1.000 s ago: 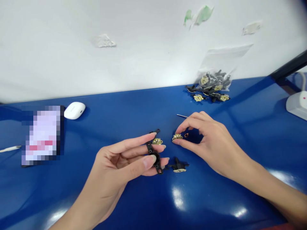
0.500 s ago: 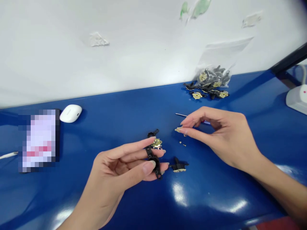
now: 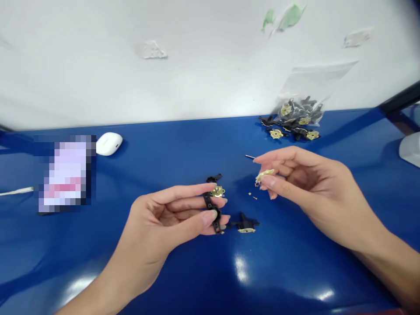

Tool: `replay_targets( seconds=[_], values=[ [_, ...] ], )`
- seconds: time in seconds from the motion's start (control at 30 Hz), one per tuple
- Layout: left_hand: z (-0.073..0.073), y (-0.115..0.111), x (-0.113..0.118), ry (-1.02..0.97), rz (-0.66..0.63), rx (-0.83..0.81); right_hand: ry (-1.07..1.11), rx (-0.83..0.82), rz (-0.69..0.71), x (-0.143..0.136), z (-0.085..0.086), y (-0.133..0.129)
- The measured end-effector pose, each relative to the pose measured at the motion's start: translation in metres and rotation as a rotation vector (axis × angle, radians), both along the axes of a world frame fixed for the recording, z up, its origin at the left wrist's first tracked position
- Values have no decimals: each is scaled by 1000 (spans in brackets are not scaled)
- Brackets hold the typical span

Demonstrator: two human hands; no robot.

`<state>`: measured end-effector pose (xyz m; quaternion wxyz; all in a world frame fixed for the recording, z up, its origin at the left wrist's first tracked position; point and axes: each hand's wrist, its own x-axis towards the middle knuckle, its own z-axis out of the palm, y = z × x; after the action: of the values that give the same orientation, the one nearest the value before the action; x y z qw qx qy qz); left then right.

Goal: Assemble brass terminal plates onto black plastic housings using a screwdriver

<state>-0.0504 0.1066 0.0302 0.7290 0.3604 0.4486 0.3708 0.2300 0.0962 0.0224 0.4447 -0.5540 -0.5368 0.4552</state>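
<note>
Between the thumb and fingers of my left hand (image 3: 177,214) is a black plastic bracket (image 3: 213,212) with a round middle and holed ends. My right hand (image 3: 305,188) pinches a thin gold-coloured metal plate (image 3: 265,175) above the table. Behind my left fingertips lie another gold plate (image 3: 218,191) and a second black part (image 3: 214,178). A black assembly with a gold base (image 3: 246,224) rests right of my left fingers. Two tiny pieces, one like a small screw (image 3: 255,198), lie between the hands. A thin metal shaft (image 3: 250,156) shows beyond my right fingertips, its other end hidden.
On the blue table (image 3: 170,148), several black-and-gold assemblies (image 3: 297,131) lie by a clear plastic bag (image 3: 305,103) holding more. At left are a blurred-out phone (image 3: 65,173) with a white cable (image 3: 16,191) and a white case (image 3: 110,144). A white wall (image 3: 197,78) rises behind.
My right hand has lifted the gold plate and turned it, showing more of its face. My left hand keeps hold of the black bracket. The camera view has shifted slightly.
</note>
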Motion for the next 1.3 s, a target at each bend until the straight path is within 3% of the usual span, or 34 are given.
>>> replay_targets(
  seconds=[0.47,0.7,1.3],
  values=[
    [-12,-9,-5,-36,-104,25,338,-141,207,-24,4,-18],
    [-10,-10,-2,-84,-118,-2,408,-200,226,-26,1,-21],
    [-12,-12,-3,-41,-136,34,350,-243,208,-34,-1,-28]
  ],
)
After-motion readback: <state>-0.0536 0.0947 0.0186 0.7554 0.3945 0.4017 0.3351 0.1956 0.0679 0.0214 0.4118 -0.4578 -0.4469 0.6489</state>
